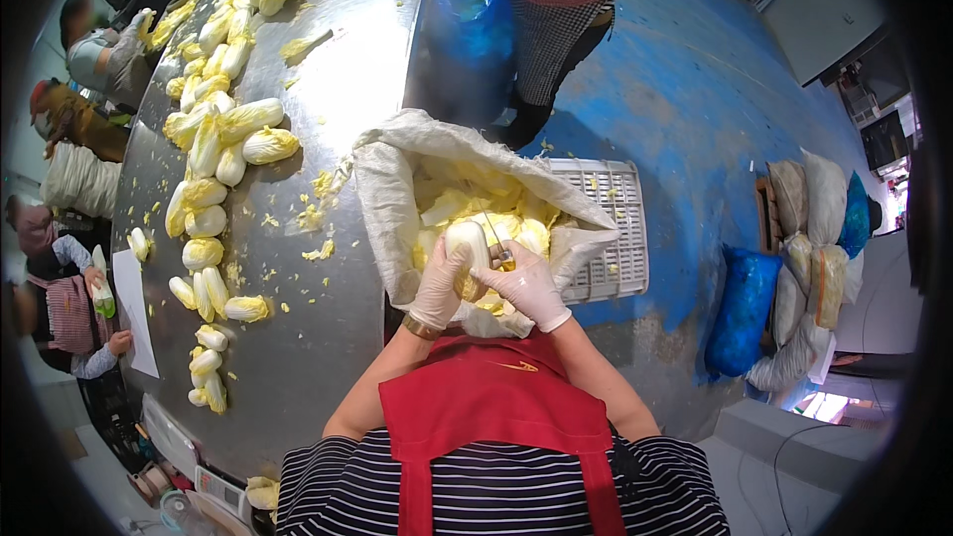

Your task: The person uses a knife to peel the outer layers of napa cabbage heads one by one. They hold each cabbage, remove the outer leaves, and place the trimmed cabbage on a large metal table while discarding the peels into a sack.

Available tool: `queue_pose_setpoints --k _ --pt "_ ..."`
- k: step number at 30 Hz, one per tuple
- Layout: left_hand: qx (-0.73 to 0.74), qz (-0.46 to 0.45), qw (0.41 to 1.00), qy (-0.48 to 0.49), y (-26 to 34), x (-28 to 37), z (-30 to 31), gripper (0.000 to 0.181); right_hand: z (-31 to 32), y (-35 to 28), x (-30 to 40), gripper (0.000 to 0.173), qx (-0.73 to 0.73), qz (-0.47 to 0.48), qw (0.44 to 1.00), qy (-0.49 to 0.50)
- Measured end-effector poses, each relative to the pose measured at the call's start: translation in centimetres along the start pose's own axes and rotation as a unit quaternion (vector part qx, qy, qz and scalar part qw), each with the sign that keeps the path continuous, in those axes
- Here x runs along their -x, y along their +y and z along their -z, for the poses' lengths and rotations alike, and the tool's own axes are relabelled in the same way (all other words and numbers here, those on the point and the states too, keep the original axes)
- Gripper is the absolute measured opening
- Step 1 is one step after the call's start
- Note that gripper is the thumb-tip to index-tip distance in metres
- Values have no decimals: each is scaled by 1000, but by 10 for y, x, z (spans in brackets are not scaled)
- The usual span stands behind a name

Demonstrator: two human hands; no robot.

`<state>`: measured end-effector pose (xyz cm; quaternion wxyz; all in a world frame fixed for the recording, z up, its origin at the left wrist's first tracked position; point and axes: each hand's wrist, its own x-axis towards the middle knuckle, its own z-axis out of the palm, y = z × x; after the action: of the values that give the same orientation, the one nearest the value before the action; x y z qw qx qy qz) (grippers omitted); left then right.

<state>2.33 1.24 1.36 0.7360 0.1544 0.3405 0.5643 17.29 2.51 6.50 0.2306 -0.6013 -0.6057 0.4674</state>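
Observation:
In a thin pale glove, my left hand (pixel 441 286) holds a small napa cabbage head (pixel 467 249) with its white base up. My right hand (pixel 528 284), gloved too, grips the handle of a knife (pixel 507 262); its narrow blade points up and away over the sack. The fingertips of my right hand are at the side of the cabbage. Both hands are over the near part of an open white woven sack (pixel 387 219), whose rim is rolled outwards. Loose yellow cabbage leaves (pixel 476 197) lie inside it.
A steel table (pixel 320 357) on the left bears a long row of cabbage heads (pixel 205 193) and leaf scraps. Behind the sack stand a white plastic crate (pixel 625 231), a blue bag (pixel 469 37) and a co-worker (pixel 551 22). More people work across the table. Filled sacks (pixel 744 313) are at right.

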Motion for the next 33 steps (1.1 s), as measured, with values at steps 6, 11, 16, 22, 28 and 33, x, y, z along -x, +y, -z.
queue_pose_setpoints --k 6,11,16,22,28,33 --pt "-305 -57 950 28 -1 -1 7 57 1 6 5 41 25 -11 999 -24" --pt "-203 -99 974 -7 0 1 -12 67 -7 6 7 38 -80 -59 995 7" --pt "-188 -75 979 -14 2 5 -14 73 -12 6 5 41 -9 8 996 83" --pt "-140 -51 989 -7 -2 6 -11 68 -6 -1 4 51 -25 -32 999 20" --pt "-198 -80 977 8 -13 1 -1 65 -19 24 -2 54 -58 -33 997 26" --pt "-254 -106 961 14 -11 3 -5 63 -23 23 -1 47 -104 -68 992 19"
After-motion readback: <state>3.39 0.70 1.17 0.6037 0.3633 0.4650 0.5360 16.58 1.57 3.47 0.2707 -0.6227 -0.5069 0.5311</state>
